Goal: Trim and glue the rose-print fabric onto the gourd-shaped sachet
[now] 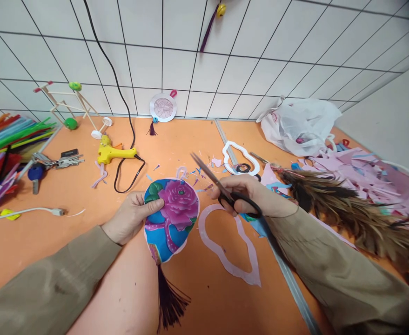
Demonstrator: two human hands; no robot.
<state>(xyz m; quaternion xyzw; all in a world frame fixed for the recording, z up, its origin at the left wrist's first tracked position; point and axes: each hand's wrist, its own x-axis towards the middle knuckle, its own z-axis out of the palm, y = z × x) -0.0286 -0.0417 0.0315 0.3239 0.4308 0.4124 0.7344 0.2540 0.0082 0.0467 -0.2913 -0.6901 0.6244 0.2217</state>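
Observation:
My left hand (130, 215) grips the left edge of a floral fabric pendant (176, 223), thumb on its front. The pendant is blue with a big pink flower and a pale trimmed edge. From its lower tip hangs a dark purple tassel (169, 298), and a pink loop (181, 173) sticks up at its top. In my right hand (248, 195) are black-handled scissors (207, 168), fingers through the handles, the blades pointing up and left, apart from the pendant. Below them a pale pink paper outline (221, 251) lies on the orange table (204, 307).
A yellow glue gun (117, 152) with a black cord stands left, near keys (64, 160) and a white cable (56, 211). Fabric scraps (361, 172), a feather duster (347, 209) and a plastic bag (298, 125) crowd the right. A round pendant (163, 107) leans against the tiled wall.

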